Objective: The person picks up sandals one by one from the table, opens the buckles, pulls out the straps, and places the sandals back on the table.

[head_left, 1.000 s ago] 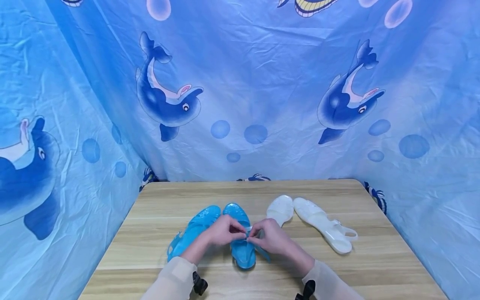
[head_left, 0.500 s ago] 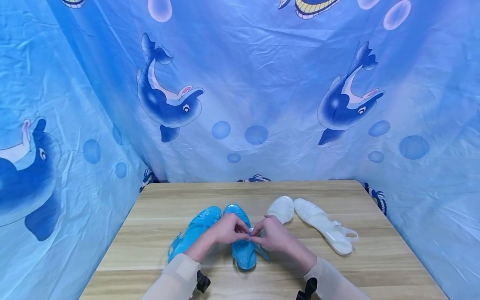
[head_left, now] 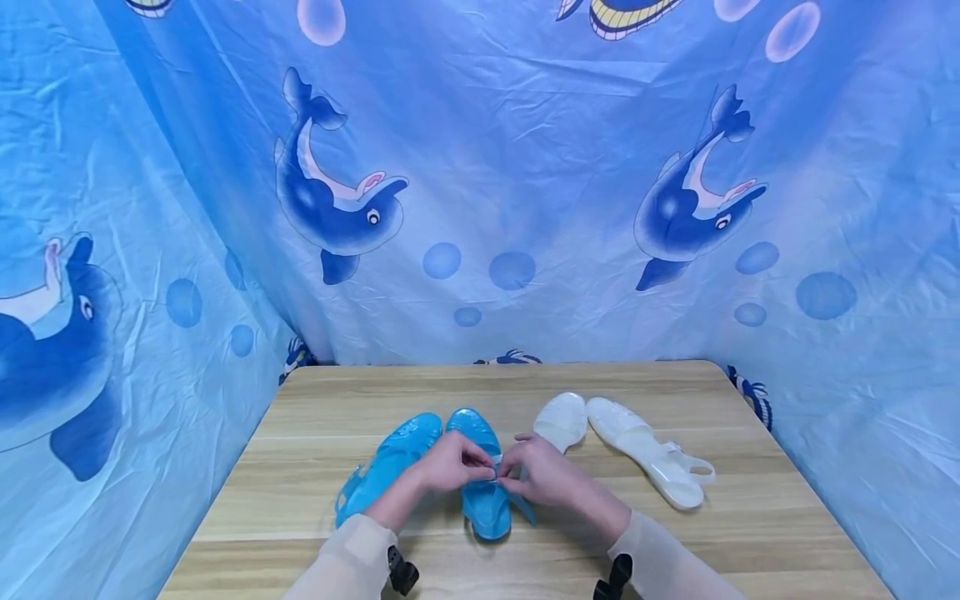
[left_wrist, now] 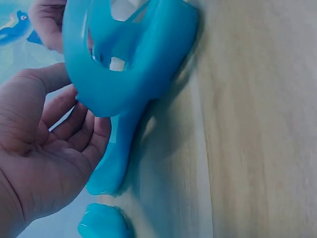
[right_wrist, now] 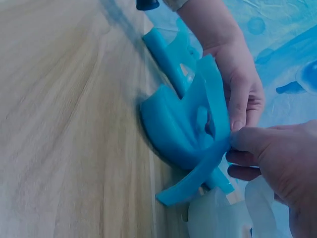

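Note:
In the head view a blue jelly sandal (head_left: 487, 512) lies toe away, under both hands. My left hand (head_left: 450, 464) comes from the left and pinches its ankle strap with thumb and forefinger over the sandal's middle. From the other side, my right hand (head_left: 543, 473) pinches the strap at the same spot, fingertips close to the left ones. A free strap end (right_wrist: 188, 183) hangs down past the sandal's side in the right wrist view. The sandal's heel part (left_wrist: 168, 44) fills the top of the left wrist view. The fastening itself is hidden by the fingers.
A second blue sandal (head_left: 397, 454) lies to the left, its toe near the first one. Right of my right hand are two white sandals, one partly covered by that hand (head_left: 562, 418) and one angled outward (head_left: 648, 450). A dolphin-print curtain (head_left: 480, 167) encloses the wooden table (head_left: 360, 387).
Both hands stay at the strap. They drift slightly right, then slightly back left, with small finger movements. The sandals lie as before.

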{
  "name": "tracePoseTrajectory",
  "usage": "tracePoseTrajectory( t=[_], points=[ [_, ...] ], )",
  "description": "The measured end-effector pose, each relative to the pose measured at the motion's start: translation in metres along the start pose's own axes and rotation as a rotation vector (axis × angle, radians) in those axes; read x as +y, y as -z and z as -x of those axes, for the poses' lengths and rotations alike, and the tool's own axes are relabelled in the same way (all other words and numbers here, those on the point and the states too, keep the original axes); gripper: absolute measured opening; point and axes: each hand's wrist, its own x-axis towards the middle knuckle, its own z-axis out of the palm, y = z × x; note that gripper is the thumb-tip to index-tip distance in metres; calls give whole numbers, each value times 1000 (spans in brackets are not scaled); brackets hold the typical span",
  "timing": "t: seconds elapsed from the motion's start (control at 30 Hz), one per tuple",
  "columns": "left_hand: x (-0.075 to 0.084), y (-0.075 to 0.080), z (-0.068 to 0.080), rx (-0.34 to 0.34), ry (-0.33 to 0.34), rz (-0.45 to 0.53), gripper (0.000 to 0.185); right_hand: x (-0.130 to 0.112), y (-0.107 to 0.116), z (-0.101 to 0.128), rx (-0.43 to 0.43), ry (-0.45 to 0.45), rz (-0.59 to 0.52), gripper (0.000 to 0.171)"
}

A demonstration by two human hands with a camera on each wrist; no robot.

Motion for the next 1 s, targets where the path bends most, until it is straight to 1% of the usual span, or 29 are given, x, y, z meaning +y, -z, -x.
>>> tracePoseTrajectory(
  t=[0.07,0.13,0.3,0.4,0.5,0.63,0.77,0.9,1.0],
  points=[
    [2,1,-1,-7,-2,4,13,-1,-1,0,-1,-4,0,7],
    [5,2,-2,-16,-19,-7,12,-2,-1,-1,1,-49,-40,8],
    [15,7,-6,-39,-48,-60,9,-3,-3,-2,18,-235,-253,16],
    [15,8,-6,-49,-49,-70,10,-4,-3,-2,20,-301,-321,20],
    [10,9,-3,-36,-34,-34,12,-3,-4,-1,18,-321,-316,21],
    [8,10,0,-9,-27,3,15,-2,-3,-2,28,-297,-267,20],
    [10,9,-1,-11,-36,10,17,-2,-3,-4,26,-278,-252,16],
    [13,9,-2,-22,-26,4,18,-2,-4,-3,18,-285,-279,14],
    [12,9,-1,-23,-21,-23,15,-3,-5,-2,18,-283,-301,14]
  ],
)
